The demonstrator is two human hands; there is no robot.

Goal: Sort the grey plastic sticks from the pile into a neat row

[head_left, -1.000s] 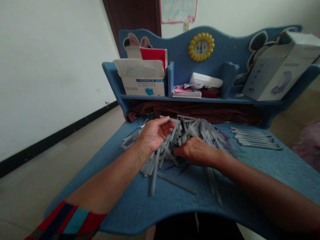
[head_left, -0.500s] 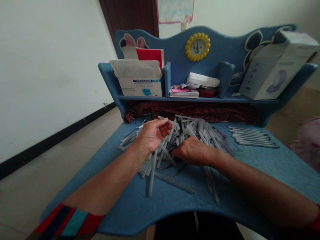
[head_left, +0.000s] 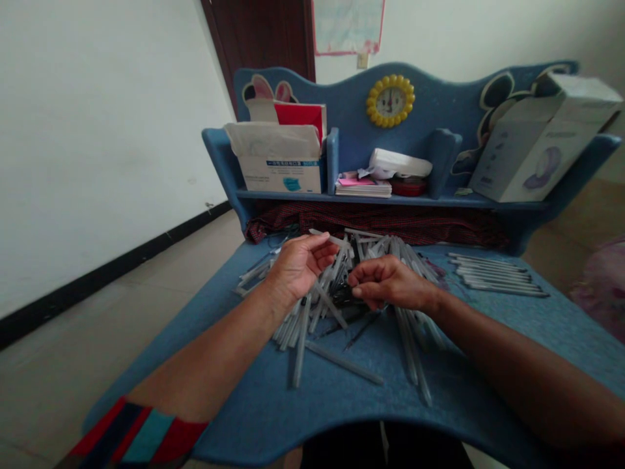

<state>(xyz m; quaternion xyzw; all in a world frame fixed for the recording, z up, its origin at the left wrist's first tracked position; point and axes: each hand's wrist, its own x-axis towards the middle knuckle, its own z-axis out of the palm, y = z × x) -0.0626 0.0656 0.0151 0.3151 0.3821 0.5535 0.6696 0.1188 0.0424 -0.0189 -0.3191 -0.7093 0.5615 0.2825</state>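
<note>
- One blue desk [head_left: 239,417], its near edge curved inward, stands near a white wall [head_left: 107,130] and a dark door [head_left: 263,39].
- Left hand [head_left: 300,264]: thumb and fingers pinched on a clear barrel [head_left: 338,241], above the pile [head_left: 331,305] toward the desk's back edge.
- This barrel's long axis runs roughly along that edge, its right end slightly lower.
- Right hand [head_left: 388,281]: fingers curled over the pile; I cannot tell whether it grips anything.
- Slim, straight, translucent tubes form the pile; crumpled checked cloth [head_left: 381,221] lines the back edge.
</note>
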